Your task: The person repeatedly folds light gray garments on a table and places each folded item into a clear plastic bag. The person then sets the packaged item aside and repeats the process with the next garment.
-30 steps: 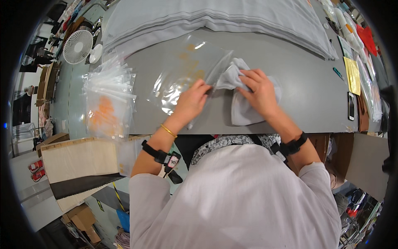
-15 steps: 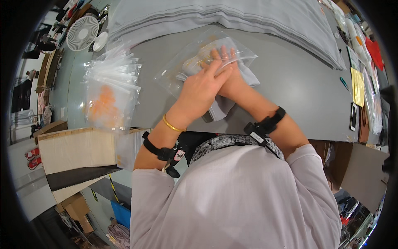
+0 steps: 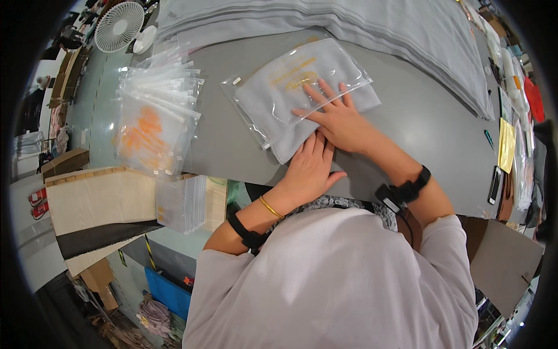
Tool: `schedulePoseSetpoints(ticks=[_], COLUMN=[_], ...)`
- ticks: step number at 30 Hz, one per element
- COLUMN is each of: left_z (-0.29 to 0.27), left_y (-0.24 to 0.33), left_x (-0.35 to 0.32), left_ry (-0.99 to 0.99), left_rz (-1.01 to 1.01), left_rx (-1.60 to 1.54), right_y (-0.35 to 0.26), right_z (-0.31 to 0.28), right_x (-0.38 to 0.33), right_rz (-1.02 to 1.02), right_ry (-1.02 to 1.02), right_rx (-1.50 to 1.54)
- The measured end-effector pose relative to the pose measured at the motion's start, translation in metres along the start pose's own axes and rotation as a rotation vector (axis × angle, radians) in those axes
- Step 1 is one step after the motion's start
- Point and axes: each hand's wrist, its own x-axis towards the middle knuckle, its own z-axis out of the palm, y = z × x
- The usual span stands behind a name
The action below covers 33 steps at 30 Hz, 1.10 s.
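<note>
A folded grey cloth (image 3: 278, 138) lies on the grey table, partly inside a clear plastic bag (image 3: 302, 64) with yellow print. The cloth's near part and right corner stick out past the bag's opening edge. My right hand (image 3: 344, 123) rests flat on the bag and cloth, its fingers spread. Just nearer to me, my left hand (image 3: 311, 171) lies with outstretched fingers on the cloth's near edge, thumb pointing right. Neither hand grips anything.
Left of my hands is a stack of clear bags (image 3: 152, 125) with orange print. Long grey fabric layers (image 3: 325, 17) cover the table's far side. A phone (image 3: 494, 185) and yellow packet (image 3: 506, 145) lie at the right. A white fan (image 3: 120, 27) stands far left.
My hands have moved apart from their overlapped position. The left one has come back toward me, and the right has slid right and nearer. Cloth and bag now lie flatter and spread wider.
</note>
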Motion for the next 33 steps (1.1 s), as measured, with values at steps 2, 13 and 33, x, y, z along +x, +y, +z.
schedulePoseSetpoints(ticks=[2,13,33], left_z=[-0.011,-0.024,-0.082], left_y=[-0.001,-0.027,-0.085], left_x=[0.001,0.016,-0.077], left_ry=[0.072,0.118,0.217], left_rz=[0.039,-0.121,-0.005], left_rx=[0.009,0.042,0.153], right_y=[0.001,0.034,-0.004], right_z=[-0.007,0.004,0.008], right_x=[0.029,0.06,0.004], right_rz=[0.01,-0.149,-0.446], right_ry=[-0.08,-0.006,-0.015], right_rx=[-0.071,-0.108,0.095])
